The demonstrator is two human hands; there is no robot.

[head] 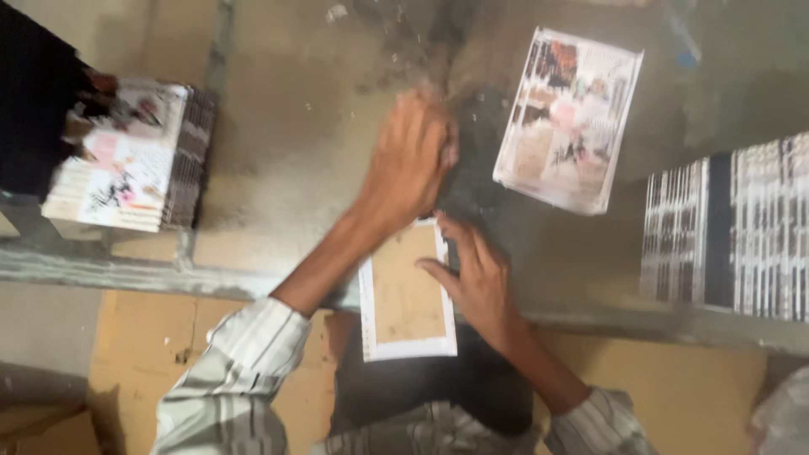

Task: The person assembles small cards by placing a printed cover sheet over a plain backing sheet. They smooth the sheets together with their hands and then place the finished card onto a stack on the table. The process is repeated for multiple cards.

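Hands busy on the worktop: right hand flat, fingers loose, pinning a brown-backed booklet at the edge, left hand blurred, grip unclear, near a printed cover.

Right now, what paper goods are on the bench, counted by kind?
Single printed sheets lying flat: 1, the colour-printed sheet
Brown card with white border under the hands: 1
Stacks of printed booklets: 2, left stack and right stack
Total: 4
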